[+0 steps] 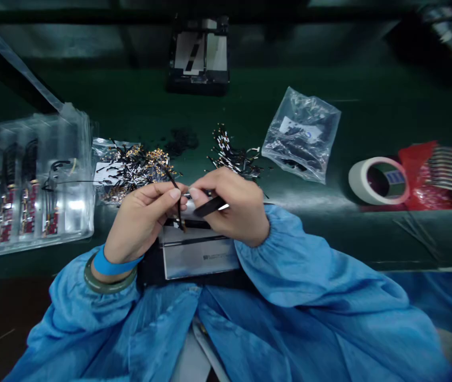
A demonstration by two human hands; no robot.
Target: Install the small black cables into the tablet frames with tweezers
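While the left hand (142,217) is pinching a thin black cable (179,212) between thumb and forefinger, I am watching its lower end, which is hanging over the upper part of a silver panel (202,259) printed with small dark text. The right hand's (238,207) fingers are clamping a black tool (210,207), possibly tweezers, and its fingertips are meeting close beside the left ones; whether they are touching the cable as well, I am not able to tell. I am judging this as close handling work, so I am favouring a light grip on the cable, near the spot being worked, without kinking it or pressing on its end. I am also wanting the tool to be coming in at a shallow angle, its hard edges clear of the panel's surface. Both wrists are hovering low, and I am thinking that a steadying rest would be helping the aim. Beyond the hands, a heap of gold-tipped cables (146,164) and a smaller bunch of white-banded cables (233,159) are lying on the worktop (317,196), near enough for a sleeve to be snagging loose ends.
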